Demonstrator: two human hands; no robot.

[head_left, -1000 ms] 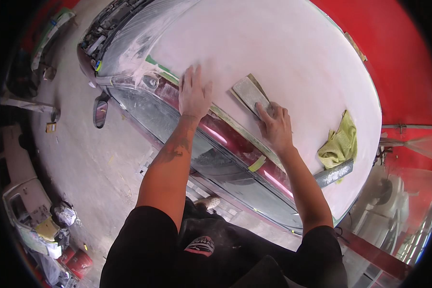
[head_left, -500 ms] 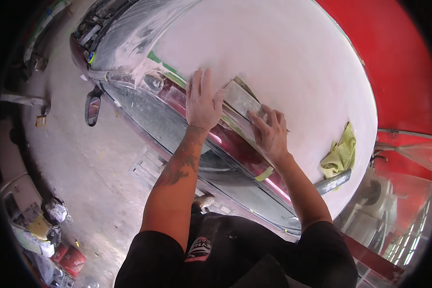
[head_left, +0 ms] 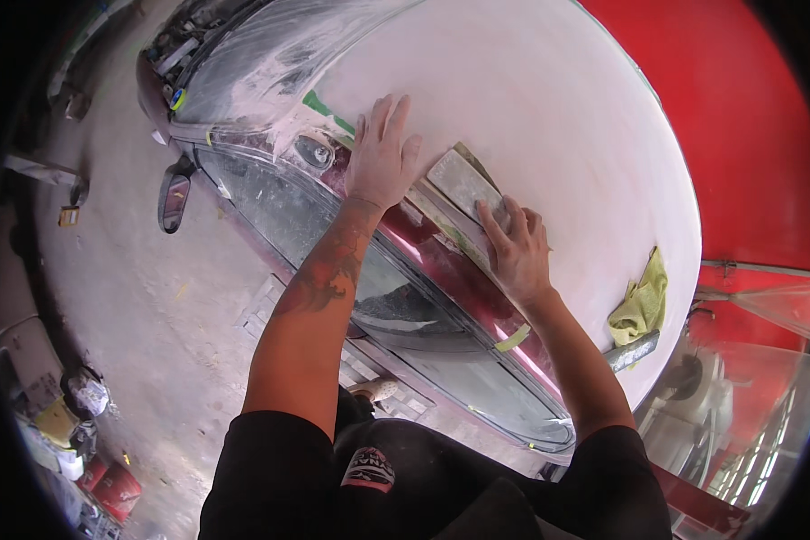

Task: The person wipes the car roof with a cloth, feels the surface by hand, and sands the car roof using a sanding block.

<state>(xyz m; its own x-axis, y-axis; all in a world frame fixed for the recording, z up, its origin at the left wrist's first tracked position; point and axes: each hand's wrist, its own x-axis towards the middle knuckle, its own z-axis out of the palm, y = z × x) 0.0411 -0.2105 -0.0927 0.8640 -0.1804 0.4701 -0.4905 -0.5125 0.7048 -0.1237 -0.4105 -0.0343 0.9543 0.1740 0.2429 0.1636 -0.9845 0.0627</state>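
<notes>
My left hand [head_left: 382,157] lies palm-down with fingers spread at the edge of the pinkish-white car roof [head_left: 549,108], beside green masking tape [head_left: 324,110]. My right hand [head_left: 517,247] grips a pale, worn sanding block [head_left: 463,180] against the roof just right of my left hand; its underside is hidden. Below both runs the maroon door frame [head_left: 481,306] above the side window [head_left: 405,310]. A yellow-green cloth [head_left: 639,297] rests on the roof to the right, beside a long dark bar [head_left: 630,351].
Plastic sheeting [head_left: 243,72] covers the windshield area. The side mirror [head_left: 175,196] juts out at the left. A concrete floor [head_left: 135,297] holds car parts and clutter [head_left: 90,405] along the far left. A red surface [head_left: 756,135] and clear plastic stand at the right.
My right hand and the block have shifted a little leftward, toward the roof's edge. My left hand moved right, then slightly up. The view has shifted slightly.
</notes>
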